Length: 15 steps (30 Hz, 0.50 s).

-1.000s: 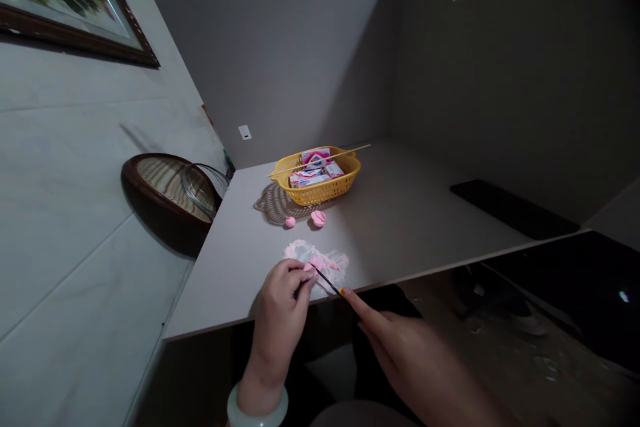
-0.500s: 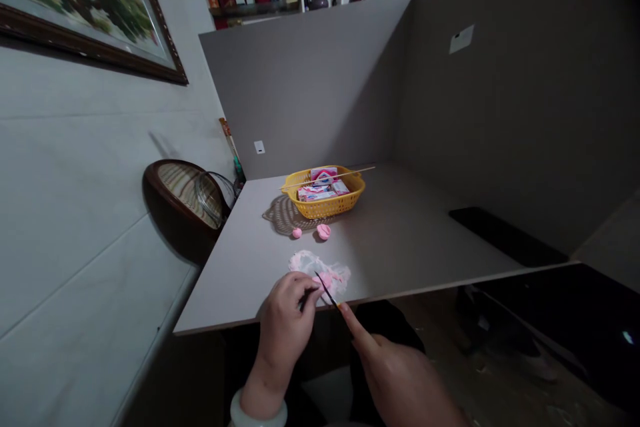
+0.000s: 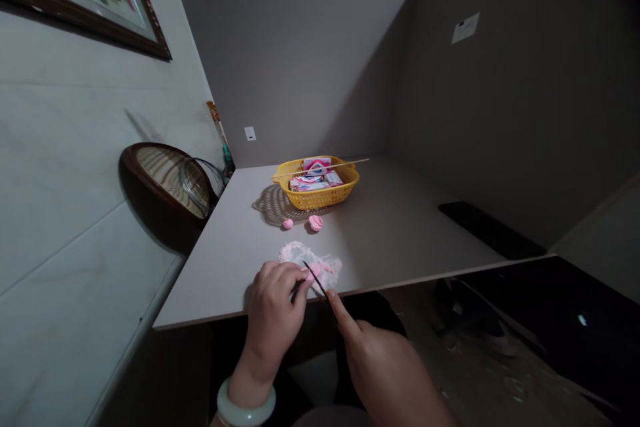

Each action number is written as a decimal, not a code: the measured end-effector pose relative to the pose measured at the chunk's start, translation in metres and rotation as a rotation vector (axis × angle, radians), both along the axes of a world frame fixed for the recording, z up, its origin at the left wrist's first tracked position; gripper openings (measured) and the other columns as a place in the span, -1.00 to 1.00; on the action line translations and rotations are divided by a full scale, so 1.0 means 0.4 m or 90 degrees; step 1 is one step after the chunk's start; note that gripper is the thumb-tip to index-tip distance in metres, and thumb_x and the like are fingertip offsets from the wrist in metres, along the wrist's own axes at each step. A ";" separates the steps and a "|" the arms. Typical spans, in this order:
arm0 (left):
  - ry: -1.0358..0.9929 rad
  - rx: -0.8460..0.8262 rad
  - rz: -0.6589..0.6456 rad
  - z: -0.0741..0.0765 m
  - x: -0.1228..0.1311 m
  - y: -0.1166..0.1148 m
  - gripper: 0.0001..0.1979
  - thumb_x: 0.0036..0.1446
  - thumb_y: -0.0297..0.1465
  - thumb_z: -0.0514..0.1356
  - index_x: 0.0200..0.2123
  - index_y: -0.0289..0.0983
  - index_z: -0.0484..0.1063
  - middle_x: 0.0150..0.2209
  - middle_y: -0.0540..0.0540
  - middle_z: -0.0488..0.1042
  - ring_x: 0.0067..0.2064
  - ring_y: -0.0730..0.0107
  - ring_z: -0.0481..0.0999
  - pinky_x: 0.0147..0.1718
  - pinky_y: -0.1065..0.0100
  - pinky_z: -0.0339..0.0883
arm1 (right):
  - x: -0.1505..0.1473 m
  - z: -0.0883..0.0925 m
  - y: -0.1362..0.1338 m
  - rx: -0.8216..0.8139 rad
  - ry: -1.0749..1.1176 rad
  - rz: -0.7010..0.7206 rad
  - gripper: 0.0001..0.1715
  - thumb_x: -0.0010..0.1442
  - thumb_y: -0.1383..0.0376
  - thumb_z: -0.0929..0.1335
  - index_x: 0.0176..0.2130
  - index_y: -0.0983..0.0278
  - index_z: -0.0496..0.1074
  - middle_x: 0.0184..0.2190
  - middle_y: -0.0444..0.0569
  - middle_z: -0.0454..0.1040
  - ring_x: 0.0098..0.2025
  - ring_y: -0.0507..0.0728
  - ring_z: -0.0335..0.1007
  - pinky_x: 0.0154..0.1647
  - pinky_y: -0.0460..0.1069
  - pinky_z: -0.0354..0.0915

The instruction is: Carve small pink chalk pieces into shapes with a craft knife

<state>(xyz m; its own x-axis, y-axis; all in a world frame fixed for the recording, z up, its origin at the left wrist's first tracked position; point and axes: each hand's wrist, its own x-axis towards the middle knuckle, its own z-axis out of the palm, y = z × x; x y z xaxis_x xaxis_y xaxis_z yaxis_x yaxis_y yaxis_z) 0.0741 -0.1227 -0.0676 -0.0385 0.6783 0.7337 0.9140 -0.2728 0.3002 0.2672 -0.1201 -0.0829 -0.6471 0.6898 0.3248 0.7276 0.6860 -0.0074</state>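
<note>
My left hand (image 3: pixel 274 297), a pale bangle on its wrist, pinches a pink lump (image 3: pixel 313 271) of soft-looking material near the table's front edge. My right hand (image 3: pixel 383 353) grips a thin dark-bladed knife (image 3: pixel 317 278), its index finger stretched along the back. The blade lies across the pink lump, close to the left fingertips; how deep it goes I cannot tell. Under the lump spreads a thin clear sheet (image 3: pixel 289 251) smeared with pink bits. Farther back sit a small pink ball (image 3: pixel 288 223) and a larger pink piece (image 3: pixel 315 223) with a groove in it.
A yellow basket (image 3: pixel 320 199) of pink-and-white boxes stands behind, with a thin stick (image 3: pixel 345 164) across its rim. Grey panels (image 3: pixel 310 80) wall the table's back and right. A dark flat object (image 3: pixel 475 230) lies at right; a round wooden-framed item (image 3: pixel 165 193) leans at left.
The view has tilted down and shifted slightly, so things sit a little higher and to the left. Both hands keep nearly the same hold, with the knife still across the pink lump.
</note>
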 end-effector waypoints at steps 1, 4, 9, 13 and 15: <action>0.002 -0.002 0.002 0.001 -0.001 0.002 -0.93 0.26 -0.47 0.29 -0.28 -0.20 0.47 -0.24 -0.05 0.60 -0.15 0.18 0.49 -0.13 0.16 0.38 | -0.011 0.020 0.005 -0.035 -0.024 -0.017 -0.05 0.06 0.61 0.24 0.41 0.27 0.21 -0.55 -0.11 0.55 -0.62 0.08 0.45 -0.66 -0.09 0.01; 0.007 -0.004 0.024 0.001 -0.003 0.010 -0.94 0.26 -0.48 0.28 -0.27 -0.22 0.48 -0.23 -0.07 0.60 -0.13 0.17 0.49 -0.10 0.16 0.39 | -0.045 0.070 0.024 -0.110 -0.062 -0.046 -0.08 0.14 0.60 0.22 0.44 0.32 0.13 -0.44 0.01 0.62 -0.53 0.11 0.52 -0.62 -0.08 0.07; 0.005 -0.014 0.068 -0.007 -0.003 0.014 -0.96 0.26 -0.46 0.28 -0.22 -0.21 0.50 -0.23 -0.07 0.62 -0.14 0.16 0.51 -0.14 0.16 0.41 | -0.060 0.087 0.036 -0.121 -0.067 -0.024 -0.10 0.19 0.59 0.19 0.46 0.35 0.08 -0.33 0.04 0.66 -0.44 0.15 0.58 -0.58 -0.05 0.15; -0.011 -0.005 0.125 -0.015 0.003 0.009 -0.90 0.22 -0.43 0.31 -0.21 -0.22 0.45 -0.27 -0.10 0.57 -0.17 0.12 0.51 -0.21 0.15 0.42 | -0.049 0.073 0.037 -0.124 -0.067 -0.014 -0.13 0.18 0.58 0.18 0.44 0.36 0.12 -0.40 0.00 0.64 -0.48 0.18 0.58 -0.60 -0.04 0.18; -0.022 -0.008 0.110 -0.014 0.005 0.005 -0.89 0.22 -0.46 0.28 -0.20 -0.21 0.42 -0.24 -0.11 0.55 -0.13 0.12 0.49 -0.17 0.14 0.43 | -0.045 0.060 0.038 -0.128 -0.061 -0.004 -0.13 0.19 0.58 0.18 0.45 0.36 0.12 -0.37 0.01 0.65 -0.45 0.19 0.60 -0.59 -0.04 0.21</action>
